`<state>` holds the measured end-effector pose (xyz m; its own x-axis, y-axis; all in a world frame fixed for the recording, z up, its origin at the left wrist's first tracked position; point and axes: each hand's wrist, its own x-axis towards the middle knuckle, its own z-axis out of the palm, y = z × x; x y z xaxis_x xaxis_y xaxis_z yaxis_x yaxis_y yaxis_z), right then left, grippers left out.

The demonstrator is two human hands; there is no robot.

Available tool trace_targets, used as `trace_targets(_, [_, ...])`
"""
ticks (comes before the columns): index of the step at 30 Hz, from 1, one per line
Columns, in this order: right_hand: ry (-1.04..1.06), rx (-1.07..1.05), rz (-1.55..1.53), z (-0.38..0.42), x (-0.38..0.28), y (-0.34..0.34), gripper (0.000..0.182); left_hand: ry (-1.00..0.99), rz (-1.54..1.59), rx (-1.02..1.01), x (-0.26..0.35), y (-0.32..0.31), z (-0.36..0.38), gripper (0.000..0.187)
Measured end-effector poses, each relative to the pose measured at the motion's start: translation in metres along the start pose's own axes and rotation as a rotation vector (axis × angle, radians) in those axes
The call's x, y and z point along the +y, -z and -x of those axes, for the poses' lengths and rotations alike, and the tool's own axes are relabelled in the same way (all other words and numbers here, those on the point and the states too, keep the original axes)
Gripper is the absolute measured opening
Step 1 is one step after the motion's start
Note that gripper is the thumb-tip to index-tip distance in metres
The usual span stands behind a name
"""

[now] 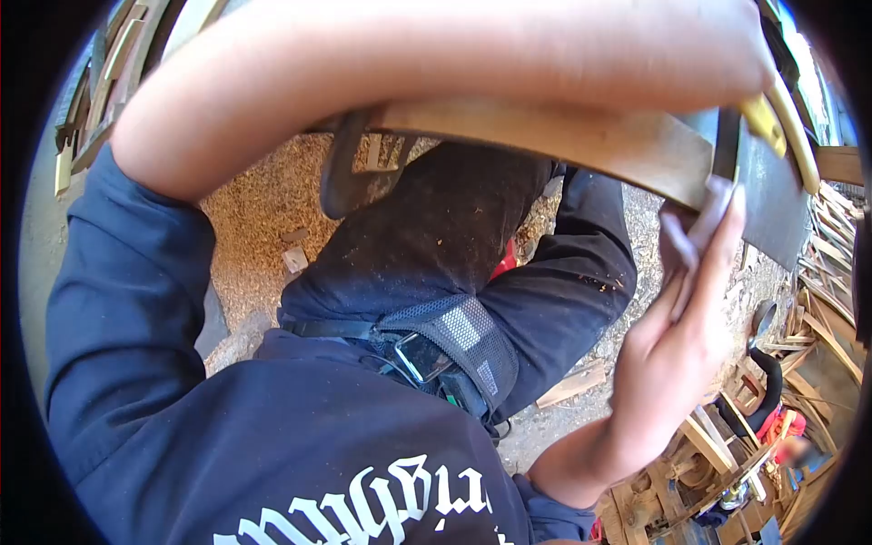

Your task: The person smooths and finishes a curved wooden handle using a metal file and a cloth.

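My left forearm reaches across the top of the view, over a long wooden board (545,141). At the upper right my left hand (752,56) is closed around a yellow handle (765,125), its fingers mostly hidden. A broad grey metal blade (777,204) extends just below that handle, beside a dark narrow strip. My right hand (681,309) comes up from below, fingers pressed together around a folded greyish-purple piece (698,229). Its fingertips are right at the board's end and the blade's near edge. What the folded piece is, I cannot tell.
A dark metal clamp-like frame (350,168) hangs at the board's left part. Sawdust (263,218) covers the ground around my legs. Wood strips (831,236) and offcuts pile up at the right, with a black hose-like thing (767,381). More planks (113,64) stand at upper left.
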<state>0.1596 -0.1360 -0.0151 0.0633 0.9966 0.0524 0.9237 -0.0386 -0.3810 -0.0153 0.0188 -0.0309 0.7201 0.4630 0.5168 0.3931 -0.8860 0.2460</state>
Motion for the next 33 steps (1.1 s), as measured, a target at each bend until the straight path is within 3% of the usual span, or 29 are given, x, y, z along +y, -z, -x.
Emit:
trace_targets(3, [-0.052,-0.038,0.145,0.034,0.001,0.011,0.056,-0.015,-0.038,0.013,0.003,-0.004,-0.006,0.018])
trace_targets(6, [-0.033,-0.039,0.095,0.029,0.003,0.010,0.058,-0.024,-0.101,-0.069,0.008,0.018,-0.005,0.027])
trace_targets(9, [-0.062,-0.094,0.164,-0.004,-0.009,0.011,0.062,0.144,-0.134,-0.238,-0.008,0.012,-0.018,0.043])
trace_targets(11, [-0.032,-0.050,0.096,-0.001,-0.001,0.006,0.064,0.027,-0.251,-0.170,0.003,0.027,0.000,0.045])
trace_targets(13, [-0.047,-0.046,0.084,0.001,0.003,0.006,0.067,0.065,-0.227,-0.064,0.004,0.054,0.012,0.044])
trace_targets(20, [-0.017,-0.006,0.229,0.006,0.005,0.004,0.088,0.416,-0.274,0.434,-0.028,0.174,0.079,0.040])
trace_targets(24, [0.006,-0.019,0.202,0.007,0.000,0.001,0.087,0.630,-0.277,0.325,-0.070,0.179,0.135,0.038])
trace_targets(26, [-0.079,-0.010,0.072,0.003,-0.003,0.005,0.076,0.660,-0.287,0.257,-0.084,0.165,0.160,0.037])
trace_targets(33, [-0.041,0.023,0.104,0.006,-0.003,0.009,0.072,0.687,-0.209,0.273,-0.105,0.154,0.183,0.035])
